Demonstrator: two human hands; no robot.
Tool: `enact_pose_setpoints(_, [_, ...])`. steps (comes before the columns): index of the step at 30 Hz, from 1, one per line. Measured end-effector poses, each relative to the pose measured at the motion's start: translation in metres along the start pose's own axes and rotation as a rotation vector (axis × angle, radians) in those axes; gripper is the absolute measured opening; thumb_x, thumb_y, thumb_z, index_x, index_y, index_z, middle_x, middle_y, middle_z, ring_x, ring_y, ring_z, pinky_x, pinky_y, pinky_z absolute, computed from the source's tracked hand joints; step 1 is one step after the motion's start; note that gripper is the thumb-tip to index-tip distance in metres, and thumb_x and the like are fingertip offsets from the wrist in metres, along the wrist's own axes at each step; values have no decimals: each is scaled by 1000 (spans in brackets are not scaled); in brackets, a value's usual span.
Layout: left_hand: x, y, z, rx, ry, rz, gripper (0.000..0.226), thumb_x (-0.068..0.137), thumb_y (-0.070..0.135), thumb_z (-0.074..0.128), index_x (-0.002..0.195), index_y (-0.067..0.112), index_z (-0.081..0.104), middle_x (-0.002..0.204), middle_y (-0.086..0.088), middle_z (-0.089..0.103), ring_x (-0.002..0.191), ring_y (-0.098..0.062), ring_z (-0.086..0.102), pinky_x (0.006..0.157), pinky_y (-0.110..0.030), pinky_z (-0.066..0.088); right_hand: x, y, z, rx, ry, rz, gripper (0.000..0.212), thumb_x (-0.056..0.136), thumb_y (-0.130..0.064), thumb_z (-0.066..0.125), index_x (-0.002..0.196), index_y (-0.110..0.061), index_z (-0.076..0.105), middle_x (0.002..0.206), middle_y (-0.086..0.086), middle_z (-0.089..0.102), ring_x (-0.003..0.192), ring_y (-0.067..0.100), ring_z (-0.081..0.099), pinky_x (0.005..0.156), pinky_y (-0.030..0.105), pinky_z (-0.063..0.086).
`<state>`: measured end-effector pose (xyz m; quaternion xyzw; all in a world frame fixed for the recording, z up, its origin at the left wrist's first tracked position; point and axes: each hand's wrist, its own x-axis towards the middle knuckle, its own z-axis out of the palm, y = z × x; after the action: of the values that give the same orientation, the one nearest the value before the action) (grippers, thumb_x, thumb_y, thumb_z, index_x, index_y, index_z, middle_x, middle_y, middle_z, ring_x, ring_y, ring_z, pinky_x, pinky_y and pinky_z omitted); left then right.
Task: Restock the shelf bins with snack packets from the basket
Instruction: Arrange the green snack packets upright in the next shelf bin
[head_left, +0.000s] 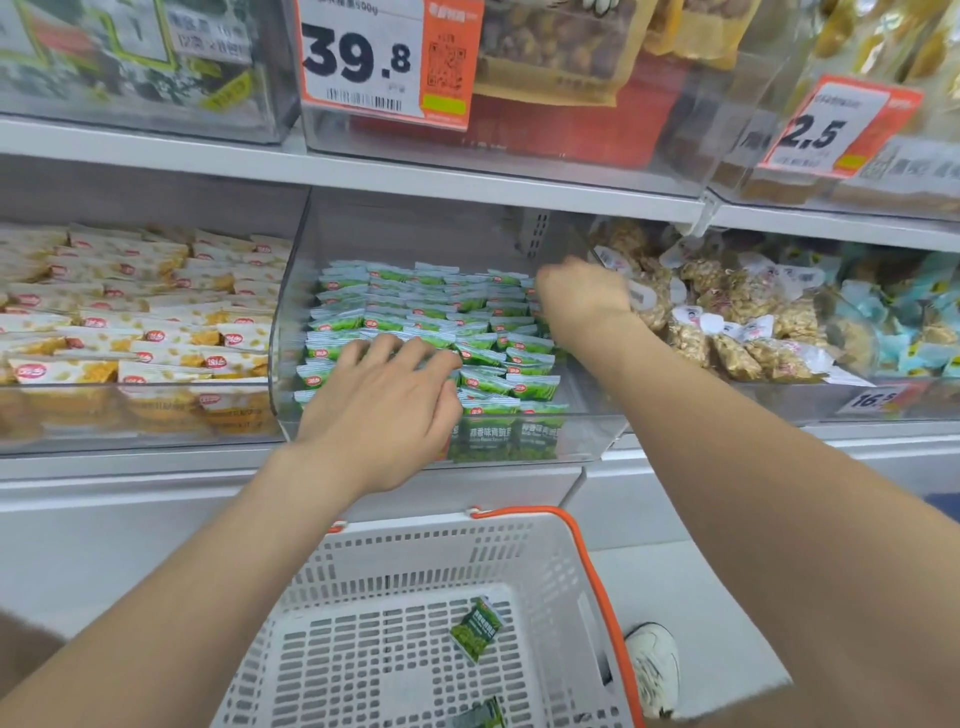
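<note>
Both hands are in the clear plastic shelf bin (291, 332), right in the middle of the shelf. The left hand (382, 415) lies across the front rows of small green snack packets (441, 312), palm down. Its fingers are spread and relaxed, pressing on the packets and gripping nothing. The right hand (582, 299) reaches deeper, to the back right corner of the same bin, knuckles up and fingers curled down among the packets. The fingertips are hidden, so I cannot tell whether it has one pinched. The green packets stand in tidy rows, filling the bin from the back wall to the front.

Down below, the white perforated plastic basket (415, 566) with its orange handle (597, 587) sits under the arms. A loose green packet (475, 629) lies tilted on the basket's bottom, and a second green packet (480, 717) is cut off at the lower edge of view. Left of the bin are yellow-and-white packets (130, 317); right of it, clear bags of nuts (737, 317). A white shoe (654, 665) shows just beside the basket.
</note>
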<state>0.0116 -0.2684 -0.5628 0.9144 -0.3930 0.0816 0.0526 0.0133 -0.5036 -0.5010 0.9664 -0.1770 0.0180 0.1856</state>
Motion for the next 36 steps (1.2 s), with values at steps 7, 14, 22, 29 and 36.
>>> enact_pose_setpoints(7, [-1,1,0,-3,0,-5,56,102,46,10,142,33,48,137,7,58,119,-26,51,98,-45,39,13,-8,15,-45,1,-46,41,89,6,63,129,-5,59,127,17,58,113,37,63,85,43,52])
enact_pose_setpoints(14, [-1,1,-2,-15,-2,-2,54,101,45,12,137,32,52,134,6,59,117,-27,52,97,-46,40,21,-11,18,-48,-46,-93,38,90,12,58,125,-2,59,123,18,57,110,39,62,75,43,47])
enact_pose_setpoints(22, [-2,5,-10,-49,143,5,40,96,41,32,111,24,66,101,4,70,98,-25,63,89,-45,42,-22,10,5,286,84,19,23,81,21,54,84,-2,50,86,17,50,73,33,54,65,41,44])
enact_pose_setpoints(29, [-28,39,-12,-263,568,298,11,85,14,59,87,16,69,72,2,59,69,-25,56,61,-37,44,-126,8,32,725,731,-61,20,76,-17,54,87,-19,70,60,-4,60,54,22,58,51,33,45])
enact_pose_setpoints(36, [-62,45,52,-141,-236,359,20,93,34,45,96,27,64,80,1,69,75,-29,65,59,-36,46,-182,-21,109,430,-203,-319,27,87,-30,49,104,-25,68,91,5,71,91,32,66,74,38,56])
